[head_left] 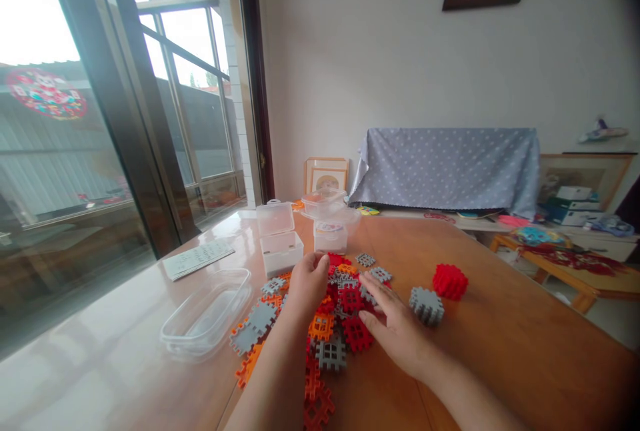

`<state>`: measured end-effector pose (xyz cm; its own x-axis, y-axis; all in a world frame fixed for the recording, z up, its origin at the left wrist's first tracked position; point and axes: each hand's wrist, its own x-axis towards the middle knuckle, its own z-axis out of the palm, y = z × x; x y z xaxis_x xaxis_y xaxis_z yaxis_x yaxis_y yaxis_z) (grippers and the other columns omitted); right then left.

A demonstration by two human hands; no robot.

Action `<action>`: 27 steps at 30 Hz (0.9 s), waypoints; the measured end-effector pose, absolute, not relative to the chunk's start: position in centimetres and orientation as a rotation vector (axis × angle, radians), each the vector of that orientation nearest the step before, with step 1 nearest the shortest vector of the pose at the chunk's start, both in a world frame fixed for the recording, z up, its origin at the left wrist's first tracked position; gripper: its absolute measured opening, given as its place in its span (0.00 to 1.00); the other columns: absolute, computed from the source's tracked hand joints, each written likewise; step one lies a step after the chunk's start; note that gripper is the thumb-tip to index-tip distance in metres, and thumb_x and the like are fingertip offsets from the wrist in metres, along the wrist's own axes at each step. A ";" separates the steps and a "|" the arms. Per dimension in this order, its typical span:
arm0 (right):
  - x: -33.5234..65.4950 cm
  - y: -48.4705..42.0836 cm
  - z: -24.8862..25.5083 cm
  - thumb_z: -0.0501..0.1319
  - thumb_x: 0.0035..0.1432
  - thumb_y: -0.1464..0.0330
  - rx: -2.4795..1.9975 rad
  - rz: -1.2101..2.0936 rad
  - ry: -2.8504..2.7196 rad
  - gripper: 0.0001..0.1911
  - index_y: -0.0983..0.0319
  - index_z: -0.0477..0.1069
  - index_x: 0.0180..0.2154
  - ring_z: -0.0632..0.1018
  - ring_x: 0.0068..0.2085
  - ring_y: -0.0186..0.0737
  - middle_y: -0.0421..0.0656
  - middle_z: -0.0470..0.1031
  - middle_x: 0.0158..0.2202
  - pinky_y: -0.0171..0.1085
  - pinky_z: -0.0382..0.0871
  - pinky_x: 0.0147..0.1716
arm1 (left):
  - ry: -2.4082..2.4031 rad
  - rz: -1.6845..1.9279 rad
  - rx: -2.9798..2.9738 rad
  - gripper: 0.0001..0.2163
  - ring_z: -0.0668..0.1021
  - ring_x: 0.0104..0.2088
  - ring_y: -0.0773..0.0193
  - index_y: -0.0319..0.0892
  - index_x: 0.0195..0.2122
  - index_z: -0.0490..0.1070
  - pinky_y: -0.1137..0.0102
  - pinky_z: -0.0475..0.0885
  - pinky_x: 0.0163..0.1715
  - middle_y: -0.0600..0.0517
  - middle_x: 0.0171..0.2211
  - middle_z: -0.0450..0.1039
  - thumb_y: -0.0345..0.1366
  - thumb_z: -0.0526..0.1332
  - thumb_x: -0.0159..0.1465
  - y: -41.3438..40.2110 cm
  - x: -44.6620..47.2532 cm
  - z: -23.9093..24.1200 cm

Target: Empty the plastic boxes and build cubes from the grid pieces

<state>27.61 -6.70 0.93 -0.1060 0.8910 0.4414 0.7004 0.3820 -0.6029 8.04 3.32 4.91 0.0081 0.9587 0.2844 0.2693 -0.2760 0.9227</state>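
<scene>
A pile of flat, notched building tiles in red, orange and grey lies on the wooden table, several with window-like openings. Over its far left part is my left hand, closed, its curled fingers hiding what they hold, if anything. A red tile shows just beside that thumb. My right hand rests at the pile's right side with fingers stretched and the thumb apart. Its fingertips are by a grey tile, and its thumb is close to a red window tile. An orange window tile lies between my hands.
Right of the pile stand a grey tile stack and a red tile stack. Behind it are an open clear box and a lidded container. A shallow clear tray and a printed sheet lie left.
</scene>
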 end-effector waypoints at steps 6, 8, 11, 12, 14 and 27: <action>24.7 -9.0 3.3 0.67 0.56 0.56 -1.380 0.268 -2.224 0.41 0.49 0.58 0.68 0.56 0.71 0.55 0.43 0.58 0.71 0.58 0.55 0.68 | 1.293 1.305 1.626 0.17 0.73 0.26 0.62 0.42 0.33 0.78 0.70 0.63 0.28 0.50 0.26 0.75 0.51 0.61 0.62 3.7 8.1 4.8; 23.6 -9.4 3.4 0.70 0.52 0.54 -1.348 0.327 -2.358 0.49 0.48 0.52 0.70 0.53 0.72 0.60 0.43 0.54 0.73 0.62 0.49 0.68 | 1.307 1.293 1.632 0.17 0.74 0.27 0.61 0.41 0.35 0.79 0.69 0.64 0.29 0.49 0.27 0.76 0.51 0.61 0.62 3.6 8.1 4.8; 22.5 -9.4 2.9 0.68 0.53 0.53 -1.343 0.355 -2.446 0.50 0.50 0.49 0.71 0.53 0.71 0.61 0.47 0.51 0.73 0.63 0.44 0.68 | 1.303 1.291 1.620 0.19 0.76 0.29 0.59 0.39 0.38 0.79 0.69 0.66 0.30 0.47 0.28 0.78 0.52 0.61 0.61 3.6 8.1 4.8; 22.4 -9.3 2.7 0.67 0.55 0.54 -1.351 0.331 -2.434 0.46 0.50 0.51 0.71 0.55 0.71 0.60 0.48 0.54 0.72 0.63 0.45 0.68 | 1.294 1.291 1.613 0.20 0.76 0.30 0.58 0.39 0.39 0.79 0.68 0.66 0.30 0.47 0.29 0.78 0.52 0.62 0.60 3.7 8.1 4.7; 22.3 -8.9 2.3 0.65 0.59 0.57 -1.367 0.248 -2.369 0.37 0.51 0.59 0.67 0.63 0.67 0.56 0.47 0.64 0.68 0.59 0.50 0.67 | 1.281 1.294 1.600 0.20 0.77 0.31 0.58 0.39 0.39 0.79 0.69 0.67 0.31 0.47 0.29 0.79 0.53 0.62 0.60 3.8 8.0 4.6; 24.7 -5.6 0.7 0.55 0.68 0.62 -1.361 0.405 -1.629 0.15 0.58 0.73 0.52 0.81 0.39 0.43 0.44 0.82 0.40 0.40 0.74 0.40 | 1.228 1.349 1.422 0.22 0.77 0.32 0.59 0.39 0.39 0.79 0.69 0.68 0.32 0.48 0.30 0.79 0.54 0.64 0.58 3.9 7.9 4.4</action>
